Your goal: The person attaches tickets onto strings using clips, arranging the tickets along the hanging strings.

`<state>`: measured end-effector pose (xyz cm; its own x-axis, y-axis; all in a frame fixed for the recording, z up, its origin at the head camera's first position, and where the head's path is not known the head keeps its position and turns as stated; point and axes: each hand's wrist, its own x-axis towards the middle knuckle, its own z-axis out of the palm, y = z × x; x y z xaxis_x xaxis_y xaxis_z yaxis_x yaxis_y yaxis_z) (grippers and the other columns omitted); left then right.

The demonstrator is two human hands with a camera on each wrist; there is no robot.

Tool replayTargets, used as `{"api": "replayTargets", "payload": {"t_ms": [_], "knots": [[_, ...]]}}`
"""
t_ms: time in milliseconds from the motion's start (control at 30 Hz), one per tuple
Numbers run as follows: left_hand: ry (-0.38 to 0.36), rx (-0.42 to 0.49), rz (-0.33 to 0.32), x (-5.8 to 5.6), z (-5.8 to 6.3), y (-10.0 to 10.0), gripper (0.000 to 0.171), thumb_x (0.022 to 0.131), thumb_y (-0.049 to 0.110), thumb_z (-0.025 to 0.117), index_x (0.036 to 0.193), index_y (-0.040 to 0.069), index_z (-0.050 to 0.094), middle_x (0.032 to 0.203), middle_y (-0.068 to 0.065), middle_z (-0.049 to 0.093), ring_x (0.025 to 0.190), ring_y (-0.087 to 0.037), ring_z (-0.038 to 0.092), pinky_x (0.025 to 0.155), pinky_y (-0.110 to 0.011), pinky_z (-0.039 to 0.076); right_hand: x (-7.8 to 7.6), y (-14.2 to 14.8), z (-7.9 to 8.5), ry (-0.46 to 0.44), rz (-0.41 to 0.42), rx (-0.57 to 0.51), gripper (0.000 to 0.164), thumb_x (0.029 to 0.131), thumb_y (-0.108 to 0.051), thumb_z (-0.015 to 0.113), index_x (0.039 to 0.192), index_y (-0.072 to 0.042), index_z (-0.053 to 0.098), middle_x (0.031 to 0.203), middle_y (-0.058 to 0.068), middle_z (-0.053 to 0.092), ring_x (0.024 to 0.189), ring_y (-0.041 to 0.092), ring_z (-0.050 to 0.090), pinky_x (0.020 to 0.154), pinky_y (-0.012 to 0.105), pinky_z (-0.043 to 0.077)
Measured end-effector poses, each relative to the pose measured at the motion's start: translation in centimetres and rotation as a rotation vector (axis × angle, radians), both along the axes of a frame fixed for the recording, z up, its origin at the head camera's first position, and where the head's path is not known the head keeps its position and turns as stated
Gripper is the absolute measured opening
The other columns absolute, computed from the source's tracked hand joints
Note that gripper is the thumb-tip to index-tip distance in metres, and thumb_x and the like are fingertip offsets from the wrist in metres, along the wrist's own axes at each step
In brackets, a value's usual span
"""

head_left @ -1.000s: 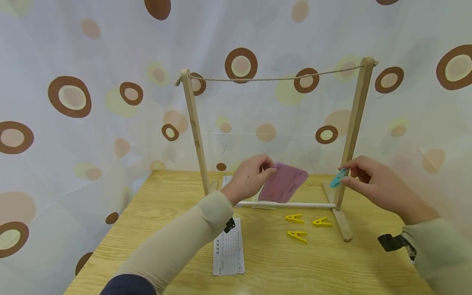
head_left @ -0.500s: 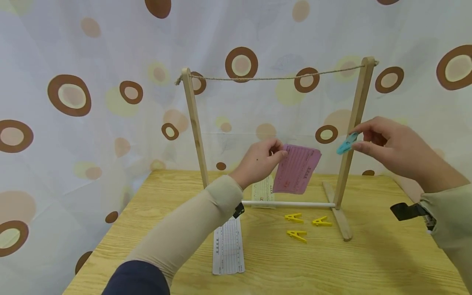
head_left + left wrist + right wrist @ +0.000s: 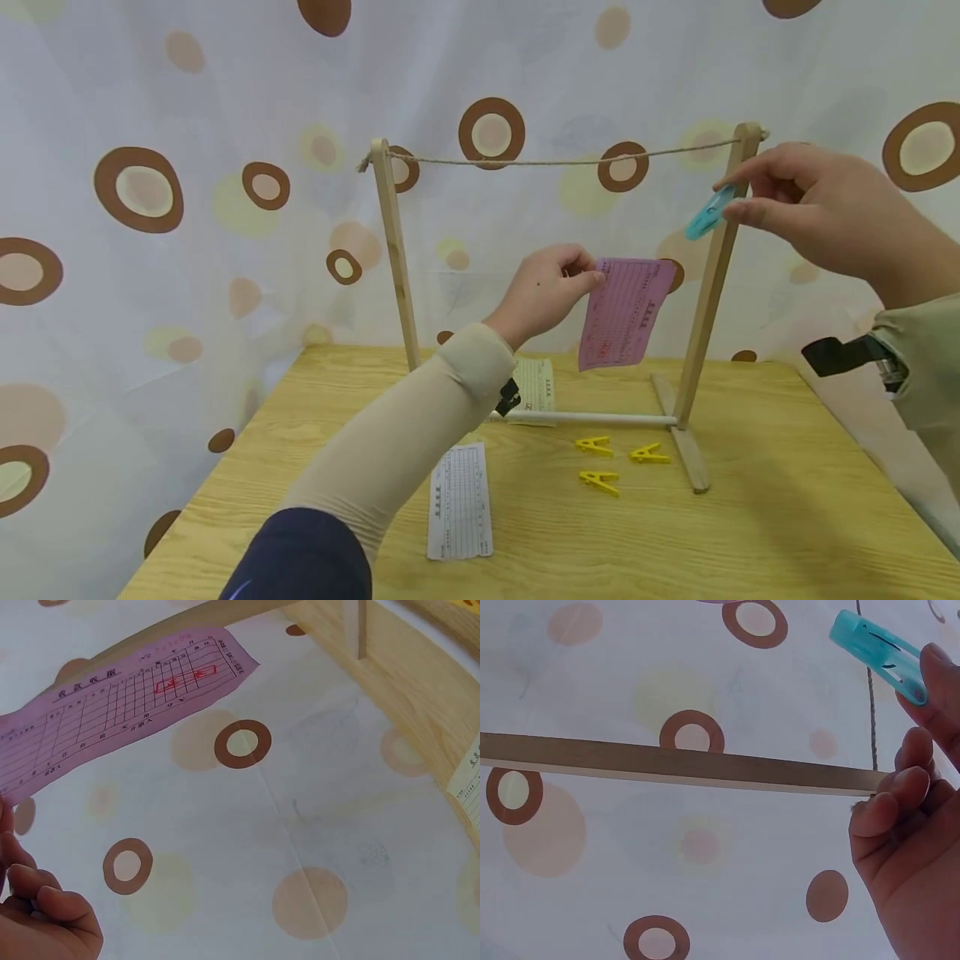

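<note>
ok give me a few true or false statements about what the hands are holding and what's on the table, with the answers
1. The left hand pinches a pink paper slip by its corner. True.
2. The right hand holds a yellow clothespin. False: it holds a blue clothespin, up near the right post of the wooden rack.
3. Three yellow clothespins lie on the wooden table. True.
4. The pink paper slip is already clipped to the string. False: it hangs below the string, held only by the left hand.
5. A white paper slip lies flat on the wooden table. True.
</note>
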<state>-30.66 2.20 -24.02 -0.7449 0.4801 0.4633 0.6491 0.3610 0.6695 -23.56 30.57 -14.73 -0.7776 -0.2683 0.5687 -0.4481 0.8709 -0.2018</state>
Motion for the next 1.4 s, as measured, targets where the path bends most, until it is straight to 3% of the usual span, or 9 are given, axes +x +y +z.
{"api": "replayTargets", "payload": {"t_ms": [133,300,500,667,800,1033,1133,1400], "knots": [[0.0,0.0,0.023,-0.4,1.0,0.5,0.013,0.101,0.026,0.063,0.101,0.014,0.068,0.096,0.002,0.062,0.086,-0.013,0.053,0.073,-0.026,0.044,-0.2,0.0,1.8,-0.043,-0.05,-0.056,0.037,0.101,-0.034,0.064,0.127,-0.006,0.064,0.097,0.01,0.046,0.082,0.02,0.037,0.064,0.024,0.03],[-0.001,0.019,0.059,-0.7,2.0,0.6,0.015,0.102,0.027,0.062,0.103,0.014,0.069,0.098,0.003,0.064,0.088,-0.012,0.054,0.075,-0.025,0.044,-0.6,-0.3,4.2,-0.074,-0.065,-0.116,0.036,0.101,-0.036,0.064,0.125,-0.009,0.063,0.087,0.011,0.051,0.072,0.014,0.046,0.058,0.026,0.034],[-0.011,0.022,0.084,-0.9,3.0,0.8,0.017,0.102,0.029,0.062,0.105,0.014,0.07,0.097,0.003,0.064,0.087,-0.012,0.053,0.074,-0.025,0.044,-0.9,-1.1,6.3,-0.101,-0.104,-0.128,0.037,0.102,-0.038,0.06,0.128,-0.011,0.061,0.082,0.009,0.048,0.065,0.021,0.037,0.052,0.032,0.031],[-0.012,0.043,0.1,-1.2,3.6,1.6,0.02,0.101,0.032,0.063,0.109,0.016,0.072,0.103,0.008,0.067,0.096,-0.007,0.057,0.079,-0.024,0.045,-1.5,-1.5,7.6,-0.086,-0.102,-0.108,0.033,0.103,-0.036,0.06,0.123,-0.01,0.064,0.08,0.007,0.05,0.061,0.02,0.036,0.048,0.032,0.03],[-0.039,0.052,0.117,-1.3,4.1,2.4,0.021,0.101,0.035,0.063,0.111,0.019,0.072,0.108,0.011,0.067,0.101,-0.006,0.057,0.082,-0.026,0.047,-1.9,-1.6,8.3,-0.091,-0.083,-0.121,0.026,0.102,-0.034,0.061,0.116,-0.013,0.067,0.078,0.0,0.057,0.06,0.018,0.04,0.048,0.03,0.033],[-0.04,0.06,0.149,-1.7,5.4,3.6,0.02,0.102,0.036,0.062,0.111,0.021,0.072,0.11,0.013,0.067,0.099,-0.004,0.056,0.08,-0.025,0.046,-2.5,-2.1,9.1,-0.12,-0.085,-0.115,0.027,0.102,-0.036,0.061,0.113,-0.012,0.068,0.08,0.004,0.057,0.073,0.022,0.038,0.051,0.032,0.034],[-0.058,0.06,0.163,-1.7,5.7,3.9,0.021,0.102,0.036,0.062,0.111,0.021,0.072,0.109,0.013,0.066,0.1,-0.004,0.055,0.08,-0.025,0.046,-2.8,-2.3,9.1,-0.147,-0.074,-0.126,0.027,0.102,-0.036,0.062,0.112,-0.012,0.069,0.084,0.0,0.062,0.08,0.023,0.039,0.055,0.032,0.035],[-0.044,0.054,0.178,-1.8,6.3,4.4,0.023,0.102,0.038,0.061,0.113,0.021,0.072,0.11,0.013,0.066,0.102,-0.003,0.056,0.083,-0.025,0.046,-3.3,-2.0,8.7,-0.205,-0.107,-0.053,0.034,0.102,-0.039,0.061,0.119,-0.01,0.068,0.095,0.01,0.062,0.086,0.03,0.041,0.056,0.031,0.04]]}}
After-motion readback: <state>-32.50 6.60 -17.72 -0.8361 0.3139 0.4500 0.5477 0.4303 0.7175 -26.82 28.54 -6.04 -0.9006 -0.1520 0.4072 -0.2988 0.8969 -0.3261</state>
